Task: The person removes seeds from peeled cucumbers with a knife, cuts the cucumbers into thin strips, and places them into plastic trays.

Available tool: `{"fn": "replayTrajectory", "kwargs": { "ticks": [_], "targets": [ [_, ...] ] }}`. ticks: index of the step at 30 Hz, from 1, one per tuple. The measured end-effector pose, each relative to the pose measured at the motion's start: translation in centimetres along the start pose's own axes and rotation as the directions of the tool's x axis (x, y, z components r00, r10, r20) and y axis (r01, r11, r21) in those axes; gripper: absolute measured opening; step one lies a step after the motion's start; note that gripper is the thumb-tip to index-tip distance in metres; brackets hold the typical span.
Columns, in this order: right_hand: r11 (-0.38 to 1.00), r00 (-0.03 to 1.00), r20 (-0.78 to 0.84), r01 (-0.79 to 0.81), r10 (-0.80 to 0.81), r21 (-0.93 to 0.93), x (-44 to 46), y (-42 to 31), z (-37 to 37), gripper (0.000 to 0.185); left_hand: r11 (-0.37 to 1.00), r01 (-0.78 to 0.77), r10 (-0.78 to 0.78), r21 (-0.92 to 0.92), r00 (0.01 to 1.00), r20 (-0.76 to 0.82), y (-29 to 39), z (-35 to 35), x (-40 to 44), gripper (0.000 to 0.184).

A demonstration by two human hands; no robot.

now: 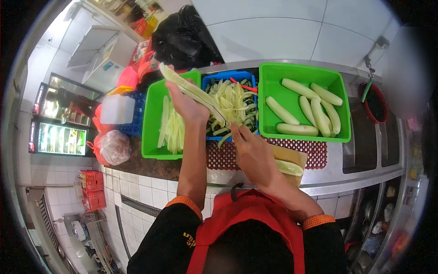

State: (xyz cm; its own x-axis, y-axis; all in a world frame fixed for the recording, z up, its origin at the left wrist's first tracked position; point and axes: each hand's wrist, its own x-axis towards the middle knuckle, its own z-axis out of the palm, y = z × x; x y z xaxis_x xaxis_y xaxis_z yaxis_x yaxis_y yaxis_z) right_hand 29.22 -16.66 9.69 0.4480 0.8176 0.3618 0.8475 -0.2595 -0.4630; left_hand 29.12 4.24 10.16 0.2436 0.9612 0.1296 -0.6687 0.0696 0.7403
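Note:
My left hand grips a long peeled cucumber half, slanting down to the right with its hollowed side facing up. At its lower end is my right hand, fingers closed; whatever they hold is hidden. Below the cucumber half, a blue basket contains pale seed pulp and green peel strips. A red-handled tool lies across the pulp. Another cucumber half rests on a cutting board, partly behind my right forearm.
Left of the basket, a green tub holds cut cucumber lengths. Another green tub at right contains several peeled whole cucumbers. A red perforated mat lies in front. A tiled wall stands behind; a sink is at right.

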Motion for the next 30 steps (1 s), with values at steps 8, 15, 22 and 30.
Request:
{"fn": "replayTrajectory", "kwargs": {
  "ticks": [8, 15, 22, 30],
  "targets": [
    [0.982, 0.994, -0.016, -0.105, 0.108, 0.155, -1.2, 1.1, 3.1, 0.047, 0.991, 0.137, -0.137, -0.003, 0.99, -0.044, -1.4, -0.5, 0.0, 0.042],
    [0.893, 0.952, -0.015, -0.282, 0.306, 0.351, -2.4, 3.8, 4.9, 0.031, 0.971, 0.148, -0.136, 0.187, 0.988, -0.074, -6.6, -4.7, 1.1, 0.043],
    [0.869, 0.953, -0.096, -0.217, 0.287, 0.446, 5.4, 6.8, 6.9, 0.023, 0.954, 0.257, -0.259, 0.158, 0.966, -0.007, -9.2, -7.1, 0.7, 0.045],
    [0.394, 0.869, 0.402, -0.49, 0.288, 0.777, 7.8, 6.5, 7.8, 0.028, 0.944, 0.281, -0.285, -0.171, 0.958, 0.0, -5.6, -6.4, 1.5, 0.046]
  ]
}}
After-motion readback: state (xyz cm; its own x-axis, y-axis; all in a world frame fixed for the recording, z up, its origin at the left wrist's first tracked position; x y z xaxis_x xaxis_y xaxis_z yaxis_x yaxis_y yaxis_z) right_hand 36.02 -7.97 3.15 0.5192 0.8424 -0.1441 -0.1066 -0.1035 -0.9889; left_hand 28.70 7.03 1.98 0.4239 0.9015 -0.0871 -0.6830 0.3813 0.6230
